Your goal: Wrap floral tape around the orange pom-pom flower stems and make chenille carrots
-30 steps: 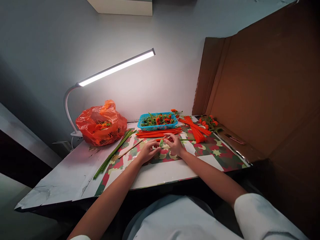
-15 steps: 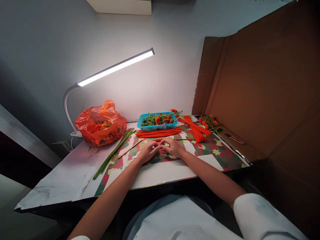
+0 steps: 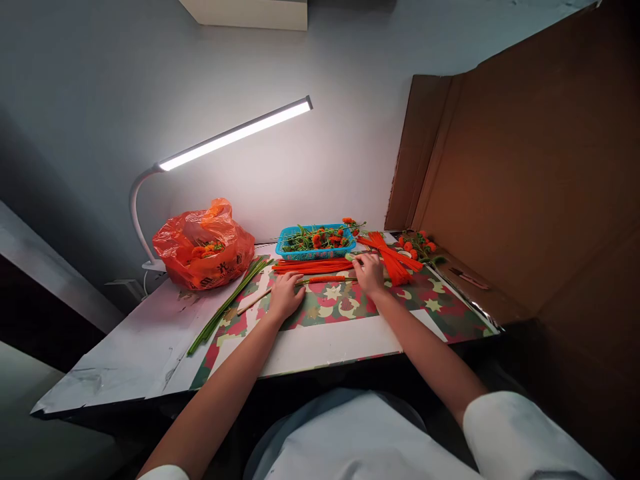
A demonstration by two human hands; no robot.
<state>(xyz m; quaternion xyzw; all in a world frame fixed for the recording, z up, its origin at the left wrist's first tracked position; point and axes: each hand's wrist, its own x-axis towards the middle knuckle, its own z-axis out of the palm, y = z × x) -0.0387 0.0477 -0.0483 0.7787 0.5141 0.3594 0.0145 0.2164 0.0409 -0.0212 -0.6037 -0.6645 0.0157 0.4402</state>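
Right hand (image 3: 371, 273) pinches a pale-green piece (image 3: 349, 257); left hand (image 3: 286, 296), grip unclear, could roll the orange-wrapped stem (image 3: 327, 279) by shifting.

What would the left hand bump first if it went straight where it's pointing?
The left hand would probably meet the bundle of thin orange-red strips just ahead; depth is unclear, so they may already touch.

Left forearm (image 3: 227, 380): bare, slanting up from the lower left.
Left hand (image 3: 287, 295): just below centre, palm down, fingers loosely bent.
Right forearm (image 3: 425, 350): bare, slanting in from the lower right.
Right hand (image 3: 369, 272): right of centre, slightly higher, fingers curled.
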